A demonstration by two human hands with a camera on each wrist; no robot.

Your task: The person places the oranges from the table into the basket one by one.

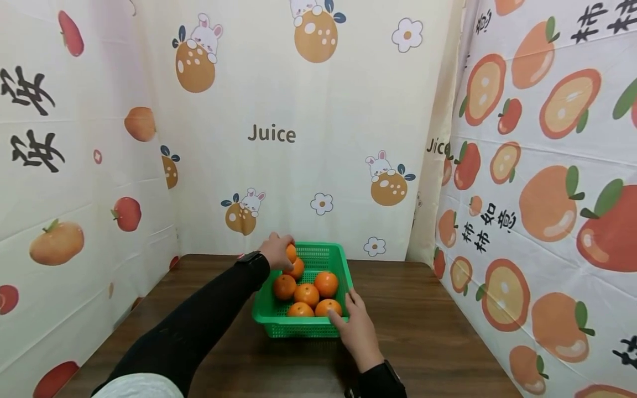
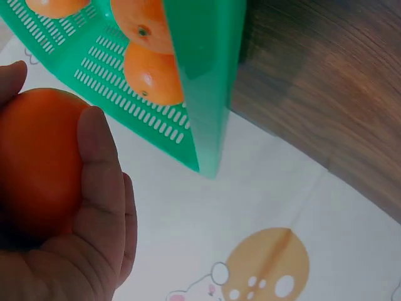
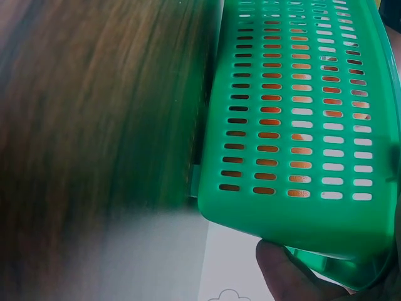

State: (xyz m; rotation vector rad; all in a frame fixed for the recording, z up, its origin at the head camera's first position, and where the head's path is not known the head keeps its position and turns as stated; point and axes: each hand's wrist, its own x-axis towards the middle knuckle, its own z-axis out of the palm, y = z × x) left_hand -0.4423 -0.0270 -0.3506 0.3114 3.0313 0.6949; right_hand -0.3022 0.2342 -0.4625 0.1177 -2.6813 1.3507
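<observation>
A green plastic basket (image 1: 260, 316) with slotted walls holds several oranges (image 1: 306, 296). Over its back left part my left hand (image 1: 275, 252) grips one orange (image 2: 41, 160), fingers and thumb wrapped round its sides. In the head view the hand covers most of that fruit, just above another orange (image 1: 296, 268) by the left wall. My right hand (image 1: 359, 337) is at the front right corner of the basket and holds its rim, thumb over the front edge. Seen from the right wrist, a fingertip (image 3: 276, 263) presses the end of the basket, and fruit shows through the slots.
The basket stands on a dark brown wooden table (image 1: 423, 331). Behind the table hangs a cream cloth (image 1: 348, 110) printed with rabbits and the word Juice. Fruit-patterned cloths close off the left side (image 1: 99, 72) and the right side (image 1: 497, 232).
</observation>
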